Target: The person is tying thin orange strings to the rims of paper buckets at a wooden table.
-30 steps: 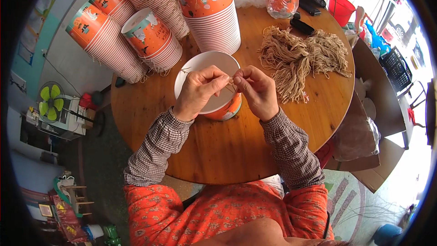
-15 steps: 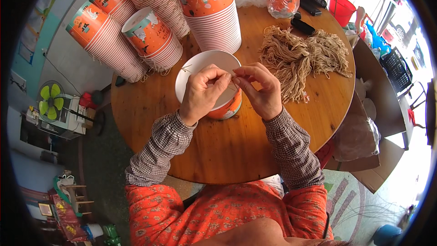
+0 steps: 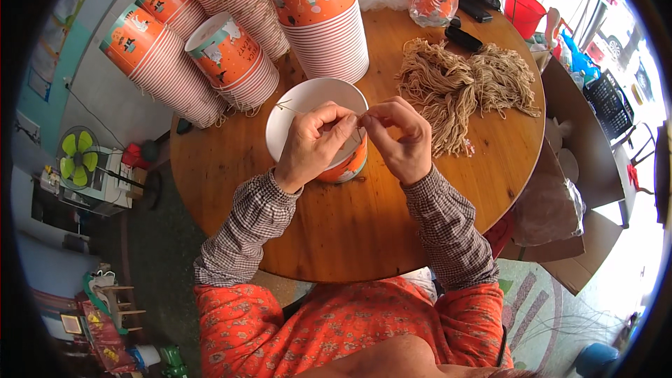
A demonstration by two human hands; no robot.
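An orange paper bucket (image 3: pixel 343 169) with a white inside stands on the table in front of me. My left hand (image 3: pixel 315 143) is over its near rim, thumb and forefinger pinched on a thin cord (image 3: pixel 287 107), whose loose end sticks out across the opening on the left. Fingertips of my right hand (image 3: pixel 399 138) meet those of the left at the bucket's right rim, pinching the cord as well. Its exact path between the fingers is too fine to make out. To the right lies a bundle of tan cords (image 3: pixel 455 91).
Tall nested stacks of orange-and-teal buckets (image 3: pixel 325 42) line the far and left part of the round wooden table (image 3: pixel 336 238). A wrapped stack (image 3: pixel 434 0) and a black object (image 3: pixel 463 39) are at the back right. Cardboard boxes (image 3: pixel 581 140) stand beyond the right edge.
My right fingertips have closed in slightly at the rim beside the left ones. The bucket appears slightly further left, and the cord's loose end has shifted a little.
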